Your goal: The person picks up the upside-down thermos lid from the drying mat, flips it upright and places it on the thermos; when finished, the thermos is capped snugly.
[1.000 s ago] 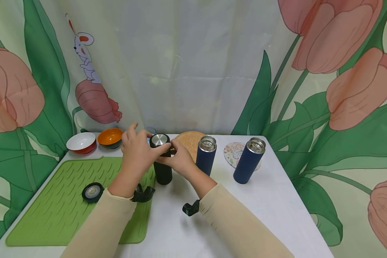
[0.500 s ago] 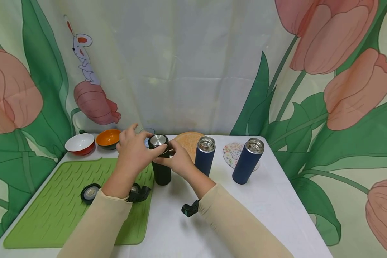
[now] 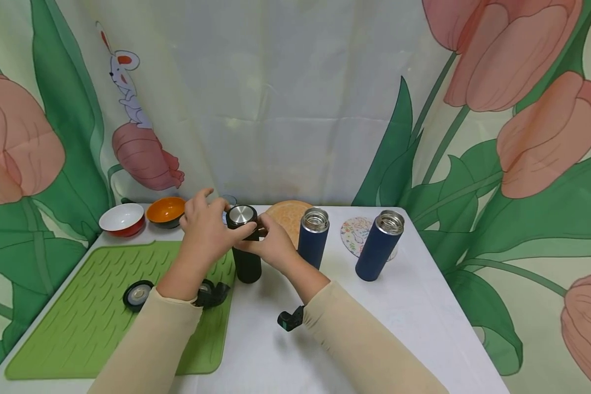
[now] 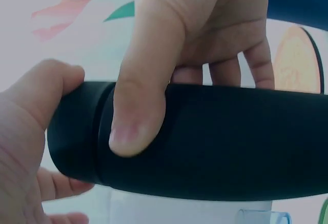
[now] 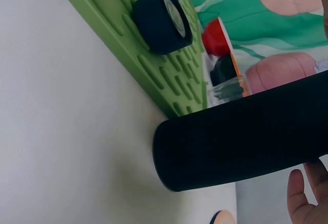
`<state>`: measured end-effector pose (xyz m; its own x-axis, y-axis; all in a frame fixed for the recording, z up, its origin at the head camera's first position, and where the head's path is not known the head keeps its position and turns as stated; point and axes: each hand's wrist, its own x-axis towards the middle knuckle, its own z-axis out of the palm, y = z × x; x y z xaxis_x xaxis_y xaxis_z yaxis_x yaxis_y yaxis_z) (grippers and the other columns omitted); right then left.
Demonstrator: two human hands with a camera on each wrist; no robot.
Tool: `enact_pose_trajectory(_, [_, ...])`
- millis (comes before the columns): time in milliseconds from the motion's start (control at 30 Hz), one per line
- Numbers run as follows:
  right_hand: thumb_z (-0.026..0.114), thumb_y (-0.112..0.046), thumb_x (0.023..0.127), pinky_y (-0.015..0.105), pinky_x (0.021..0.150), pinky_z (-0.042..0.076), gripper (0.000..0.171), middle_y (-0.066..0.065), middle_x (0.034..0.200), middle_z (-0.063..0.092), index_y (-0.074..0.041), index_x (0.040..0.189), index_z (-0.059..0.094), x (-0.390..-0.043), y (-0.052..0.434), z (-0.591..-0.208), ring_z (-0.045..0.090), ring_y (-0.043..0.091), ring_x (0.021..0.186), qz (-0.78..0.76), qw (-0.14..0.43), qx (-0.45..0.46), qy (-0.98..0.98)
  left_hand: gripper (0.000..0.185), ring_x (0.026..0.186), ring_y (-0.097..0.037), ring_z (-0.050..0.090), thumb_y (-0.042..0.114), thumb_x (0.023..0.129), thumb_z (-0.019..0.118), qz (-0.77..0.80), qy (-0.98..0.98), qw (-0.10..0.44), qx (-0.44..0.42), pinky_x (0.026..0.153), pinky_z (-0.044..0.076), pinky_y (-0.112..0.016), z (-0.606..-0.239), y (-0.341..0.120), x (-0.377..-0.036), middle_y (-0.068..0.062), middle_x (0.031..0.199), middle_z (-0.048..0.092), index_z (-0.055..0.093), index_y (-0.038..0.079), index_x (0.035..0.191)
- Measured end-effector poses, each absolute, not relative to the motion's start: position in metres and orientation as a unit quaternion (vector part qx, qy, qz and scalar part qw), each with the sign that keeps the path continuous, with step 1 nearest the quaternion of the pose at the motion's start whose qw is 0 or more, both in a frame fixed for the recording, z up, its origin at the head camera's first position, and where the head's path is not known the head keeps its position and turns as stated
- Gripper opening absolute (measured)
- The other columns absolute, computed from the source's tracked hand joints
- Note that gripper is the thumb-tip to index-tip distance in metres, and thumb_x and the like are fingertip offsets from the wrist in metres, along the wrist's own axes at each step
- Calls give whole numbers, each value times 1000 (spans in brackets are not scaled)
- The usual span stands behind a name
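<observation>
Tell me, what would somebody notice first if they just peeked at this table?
Two hands meet at the top of a black bottle standing mid-table: the left hand grips its lid, the right hand holds it just below. To its right stand two blue bottles with no lids. A loose lid lies on the green mat at the left.

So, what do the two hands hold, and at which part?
Both grip the black flask: left hand at its lid, right hand on the body just below.
</observation>
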<state>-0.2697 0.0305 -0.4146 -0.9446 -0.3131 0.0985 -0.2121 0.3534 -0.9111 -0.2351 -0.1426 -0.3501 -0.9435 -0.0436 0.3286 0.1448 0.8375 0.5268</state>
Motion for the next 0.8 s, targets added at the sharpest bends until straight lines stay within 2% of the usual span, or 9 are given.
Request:
enact_pose_trajectory(267, [88, -47, 85, 41, 91, 57, 43, -10, 120, 69, -29, 116, 63, -269, 30, -413, 68, 15, 116, -546, 41, -171, 819, 53, 156, -52, 18, 44, 90, 80, -308, -941, 116, -78, 118, 19, -77, -345, -155, -240, -20, 172, 25, 65, 8, 126])
enact_pose_trajectory(600, [89, -46, 84, 49, 100, 56, 48, -9, 124, 69, -29, 121, 63, -268, 31, -412, 66, 22, 125, -545, 43, -159, 822, 53, 157, -52, 14, 34, 96, 76, -309, -937, 65, -152, 119, 15, -79, -345, -171, -251, -20, 172, 23, 61, 10, 141])
enact_pose_trajectory(800, [89, -46, 85, 49, 100, 56, 48, -8, 124, 69, -28, 121, 63, -270, 32, -413, 66, 22, 124, -544, 48, -160, 822, 52, 156, -50, 16, 29, 97, 75, -329, -927, 45, -173, 116, 27, -77, -349, -175, -258, -20, 171, 23, 60, 10, 142])
